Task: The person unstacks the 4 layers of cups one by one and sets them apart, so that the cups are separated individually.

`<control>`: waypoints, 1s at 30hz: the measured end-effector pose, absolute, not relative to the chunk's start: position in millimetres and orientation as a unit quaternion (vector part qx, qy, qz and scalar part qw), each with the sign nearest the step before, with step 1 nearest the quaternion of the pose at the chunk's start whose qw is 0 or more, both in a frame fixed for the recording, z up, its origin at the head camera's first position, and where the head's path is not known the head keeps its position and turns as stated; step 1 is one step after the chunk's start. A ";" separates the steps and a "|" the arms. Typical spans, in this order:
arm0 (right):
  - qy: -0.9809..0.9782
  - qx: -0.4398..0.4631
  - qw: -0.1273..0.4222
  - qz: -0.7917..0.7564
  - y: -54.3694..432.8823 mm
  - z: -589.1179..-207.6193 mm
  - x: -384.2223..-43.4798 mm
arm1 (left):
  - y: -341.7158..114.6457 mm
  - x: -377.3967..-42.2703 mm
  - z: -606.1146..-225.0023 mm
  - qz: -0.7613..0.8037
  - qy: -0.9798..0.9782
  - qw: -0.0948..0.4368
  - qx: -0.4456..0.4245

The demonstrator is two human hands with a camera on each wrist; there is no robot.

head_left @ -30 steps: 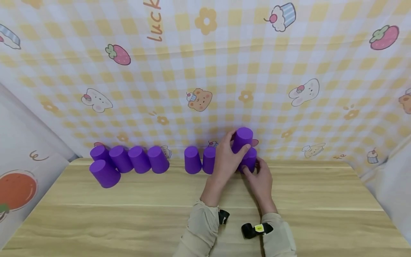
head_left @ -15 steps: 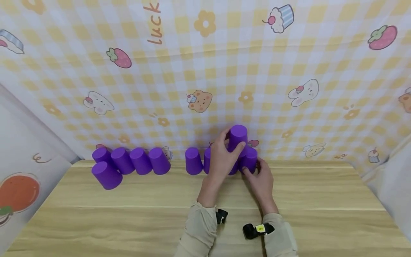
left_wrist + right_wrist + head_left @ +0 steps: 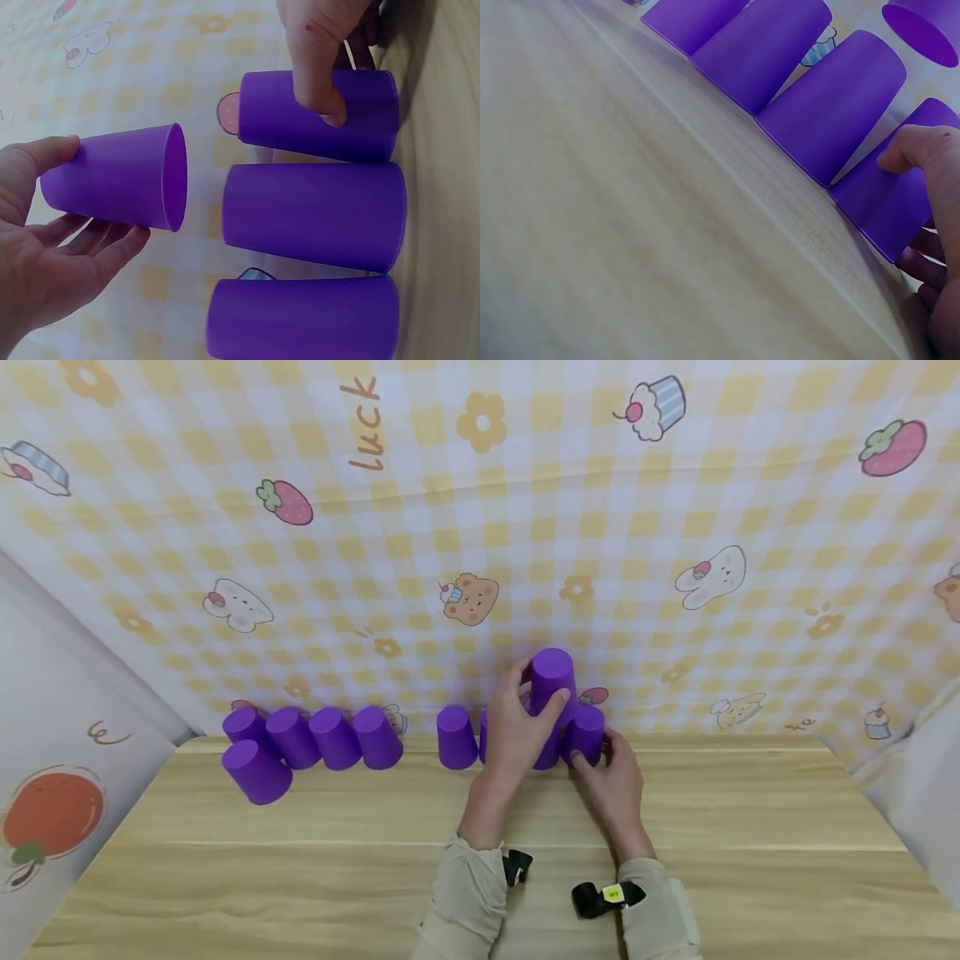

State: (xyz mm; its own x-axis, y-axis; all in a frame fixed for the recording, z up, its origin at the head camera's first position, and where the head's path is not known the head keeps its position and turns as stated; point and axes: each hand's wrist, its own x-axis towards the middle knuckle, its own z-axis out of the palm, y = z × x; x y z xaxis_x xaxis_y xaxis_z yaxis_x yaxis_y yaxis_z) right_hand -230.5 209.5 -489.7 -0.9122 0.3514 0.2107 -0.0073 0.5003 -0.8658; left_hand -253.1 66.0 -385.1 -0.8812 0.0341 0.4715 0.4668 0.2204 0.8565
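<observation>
My left hand [image 3: 517, 727] grips an upside-down purple cup [image 3: 112, 176], thumb on one side and fingers on the other. That cup hangs above a row of standing purple cups [image 3: 315, 214], a gap showing below its rim in the left wrist view. At the row's right end, my right hand [image 3: 615, 777] holds the last cup [image 3: 877, 199] between thumb and fingers as it stands mouth down on the table. In the head view my left hand hides part of the row's middle.
Farther left stands another line of inverted purple cups [image 3: 377, 739], with one more cup [image 3: 258, 777] in front of its left end. A yellow checked cloth [image 3: 480, 510] hangs right behind the cups. The wooden table [image 3: 300, 877] stretches toward me.
The left hand has carried its cup slightly left and up, away from over the rightmost cup. The right hand keeps its hold on that end cup. The head view has shifted a little.
</observation>
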 end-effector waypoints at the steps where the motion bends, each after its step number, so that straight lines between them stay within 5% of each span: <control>1: -0.847 -0.102 0.184 0.489 209.5 -489.9 -230.6 | 65.5 -252.4 -384.5 -0.604 -0.758 0.184 -0.166; 15: -0.841 -0.102 0.183 0.500 208.9 -490.0 -229.9 | 14.3 -248.2 -358.1 -0.560 -0.762 0.238 -0.222; 22: -0.845 -0.104 0.182 0.492 208.3 -490.6 -229.2 | -27.7 -242.1 -355.0 -0.527 -0.795 0.202 -0.223; 30: -0.848 -0.102 0.182 0.487 206.8 -490.1 -228.6 | -63.4 -236.1 -362.5 -0.476 -0.829 0.219 -0.194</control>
